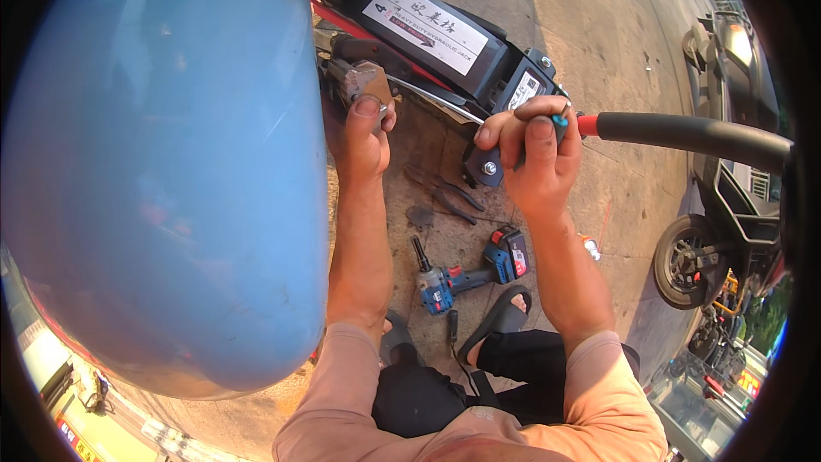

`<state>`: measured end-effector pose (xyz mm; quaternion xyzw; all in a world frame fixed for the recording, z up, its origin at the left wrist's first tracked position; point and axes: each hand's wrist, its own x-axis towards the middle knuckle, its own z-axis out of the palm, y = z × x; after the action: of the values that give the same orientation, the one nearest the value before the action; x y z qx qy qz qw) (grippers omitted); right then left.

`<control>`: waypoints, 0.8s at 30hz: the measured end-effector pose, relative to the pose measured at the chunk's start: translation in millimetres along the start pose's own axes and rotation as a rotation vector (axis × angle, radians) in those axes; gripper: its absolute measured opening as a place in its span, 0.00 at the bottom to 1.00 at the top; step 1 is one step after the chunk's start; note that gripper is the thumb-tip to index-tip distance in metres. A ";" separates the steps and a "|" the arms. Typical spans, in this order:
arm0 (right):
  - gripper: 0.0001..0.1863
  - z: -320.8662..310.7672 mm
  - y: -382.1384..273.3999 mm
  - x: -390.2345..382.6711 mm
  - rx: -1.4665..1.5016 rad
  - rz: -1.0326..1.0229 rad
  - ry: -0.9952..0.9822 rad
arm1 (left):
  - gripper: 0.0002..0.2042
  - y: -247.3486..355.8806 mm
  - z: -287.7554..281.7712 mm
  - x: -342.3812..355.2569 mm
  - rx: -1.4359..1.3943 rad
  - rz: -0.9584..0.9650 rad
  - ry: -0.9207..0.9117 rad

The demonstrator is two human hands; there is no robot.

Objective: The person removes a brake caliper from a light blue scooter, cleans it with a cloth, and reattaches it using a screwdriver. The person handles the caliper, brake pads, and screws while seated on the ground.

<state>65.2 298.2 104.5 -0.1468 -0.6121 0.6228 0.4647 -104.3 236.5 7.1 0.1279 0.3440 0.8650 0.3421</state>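
Observation:
My left hand (366, 133) is closed around a flat, grimy metal piece that looks like a brake pad (369, 83), its thumb pressed on the brownish face. Dark metal parts (329, 56) beside the blue bodywork (171, 162) sit just behind it. Raised in front of the floor jack, my right hand (543, 154) has its fingers curled around a thin object with a teal end (559, 121); most of it is hidden. The black and red floor jack (483, 77) lies beyond both hands, its padded handle (693, 137) stretching right past my right hand.
Between my forearms, pliers (445, 194) and a blue cordless impact wrench (457, 281) with a socket lie on the paving. A small can (591, 247) is right of my right forearm. A parked scooter (710, 239) stands at the right. My sandalled feet (505, 316) are below the wrench.

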 end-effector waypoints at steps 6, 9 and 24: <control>0.11 -10.2 7.1 8.3 0.328 0.214 0.190 | 0.30 1.3 -10.6 -0.3 0.002 -0.067 -0.087; 0.11 -6.3 -0.8 0.4 0.103 0.111 0.065 | 0.31 -2.7 -9.1 -1.7 -0.060 -0.129 -0.033; 0.09 18.1 -3.2 -14.4 -0.240 -0.166 -0.079 | 0.26 3.0 8.8 0.1 -0.062 -0.153 0.053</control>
<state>60.4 275.3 105.6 -0.1256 -0.7101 0.5097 0.4693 -101.9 239.5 15.6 0.0675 0.3347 0.8497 0.4017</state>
